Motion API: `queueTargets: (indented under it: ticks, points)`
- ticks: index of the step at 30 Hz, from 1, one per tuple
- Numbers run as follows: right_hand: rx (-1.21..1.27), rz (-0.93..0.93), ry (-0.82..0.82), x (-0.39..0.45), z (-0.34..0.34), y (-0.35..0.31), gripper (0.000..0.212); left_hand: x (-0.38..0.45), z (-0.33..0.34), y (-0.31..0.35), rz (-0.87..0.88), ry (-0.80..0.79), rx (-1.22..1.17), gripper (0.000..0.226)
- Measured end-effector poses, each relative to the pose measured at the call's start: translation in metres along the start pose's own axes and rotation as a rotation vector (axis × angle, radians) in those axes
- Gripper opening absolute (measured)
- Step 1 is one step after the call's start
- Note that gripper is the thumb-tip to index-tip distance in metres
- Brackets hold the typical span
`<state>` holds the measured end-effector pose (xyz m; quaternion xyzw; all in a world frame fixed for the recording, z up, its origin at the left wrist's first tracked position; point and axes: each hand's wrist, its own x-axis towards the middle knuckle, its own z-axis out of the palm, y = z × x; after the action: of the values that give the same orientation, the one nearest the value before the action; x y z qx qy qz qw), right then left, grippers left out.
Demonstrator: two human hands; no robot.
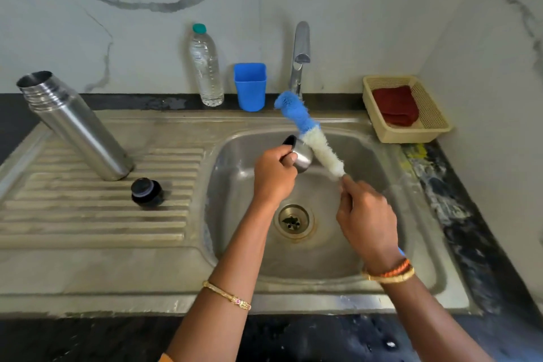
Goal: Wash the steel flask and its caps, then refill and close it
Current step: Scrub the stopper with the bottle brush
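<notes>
Two hands work over the sink basin [367,258]. L hand [274,175] curls fingers + thumb round the steel outer cap [301,156], holding it above the basin w/ its open mouth turned up and away. R hand [367,214] grips the handle of the bottle brush [311,134], fingers wrapped close below the bristles; the white bristle part lies against the cap's side, blue tip sticking out past it toward the tap [300,62].

Steel flask [76,126] stands uncapped on the drainboard [88,214], well apart from the hands, near the board's back edge. Black inner cap [147,192] sits on the ribs just beside the flask base. Tap looks off, no water visible.

Risks, as I judge them:
- Cap is small, smooth, prob. wet; brush pressure from the side could twist it out of the L grip and drop it into the basin.
- Bristles are rubbing the outside only right now, so the inside could get skipped.
- Flask looks tall on ribbed metal; an elbow knock could tip it.
- Inner cap could roll off the ribs.

Behind: water bottle [205,67], blue cup [250,87], basket [435,123] w/ red cloth [395,106].
</notes>
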<state>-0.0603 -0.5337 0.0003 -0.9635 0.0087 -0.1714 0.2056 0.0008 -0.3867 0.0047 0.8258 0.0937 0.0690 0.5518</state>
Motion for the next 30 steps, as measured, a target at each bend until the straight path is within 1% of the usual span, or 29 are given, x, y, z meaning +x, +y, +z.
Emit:
queueTargets:
  ticks: [2, 4, 6, 8, 11, 13, 15, 17, 18, 19, 20, 21, 22, 24, 26, 28, 30]
  points:
    - [-0.01, -0.013, 0.013, -0.024, -0.004, -0.003, 0.024, 0.001, 0.001, -0.003, -0.033, 0.027, -0.023, 0.02]
    - [0.009, 0.018, 0.026, -0.031, -0.003, -0.006, 0.031, -0.001, 0.001, -0.003, -0.052, 0.005, -0.016, 0.022]
    - [0.043, 0.03, 0.052, -0.017, 0.001, -0.007, 0.034, -0.005, 0.004, -0.003, 0.011, -0.007, 0.004, 0.018]
    - [0.08, 0.037, 0.046, 0.005, 0.002, -0.009, 0.036, -0.013, 0.008, 0.0, 0.083, 0.011, -0.013, 0.018]
    - [0.056, 0.025, 0.06, 0.028, -0.002, -0.013, 0.037, -0.02, 0.009, 0.003, 0.137, 0.038, -0.055, 0.022]
    - [0.021, -0.02, 0.063, 0.024, -0.005, -0.018, 0.043, -0.016, 0.009, 0.001, 0.104, 0.081, -0.089, 0.021]
    - [0.002, -0.059, -0.009, 0.006, 0.0, -0.023, 0.053, -0.009, 0.01, -0.001, 0.012, 0.134, -0.157, 0.018]
    - [0.012, -0.077, -0.088, -0.01, 0.005, -0.025, 0.059, -0.003, 0.01, -0.005, -0.039, 0.126, -0.21, 0.022]
    - [0.009, -0.078, -0.085, -0.011, 0.006, -0.024, 0.06, -0.004, 0.01, -0.004, -0.043, 0.107, -0.216, 0.026]
    - [-0.012, -0.081, -0.048, -0.005, 0.007, -0.021, 0.06, -0.005, 0.009, -0.003, -0.036, 0.085, -0.216, 0.025]
    - [-0.051, -0.088, -0.001, 0.006, 0.007, -0.018, 0.06, -0.006, 0.01, -0.002, -0.03, 0.069, -0.212, 0.021]
    - [-0.081, -0.087, 0.009, 0.019, 0.005, -0.018, 0.06, -0.007, 0.011, -0.002, -0.015, 0.058, -0.211, 0.019]
    - [-0.103, -0.078, 0.001, 0.033, 0.002, -0.017, 0.058, -0.009, 0.012, -0.001, 0.001, 0.047, -0.197, 0.021]
    - [-0.114, -0.04, -0.069, 0.057, -0.001, -0.01, 0.05, -0.012, 0.016, 0.0, 0.034, 0.031, -0.175, 0.026]
    - [-0.102, -0.04, -0.067, 0.062, -0.007, -0.009, 0.045, -0.012, 0.018, 0.001, 0.049, 0.054, -0.167, 0.027]
    - [-0.062, -0.096, 0.006, 0.046, -0.008, -0.013, 0.05, -0.008, 0.016, 0.002, 0.023, 0.094, -0.199, 0.024]
    - [-0.007, -0.134, -0.002, 0.02, -0.002, -0.019, 0.059, -0.004, 0.014, -0.002, -0.03, 0.105, -0.254, 0.019]
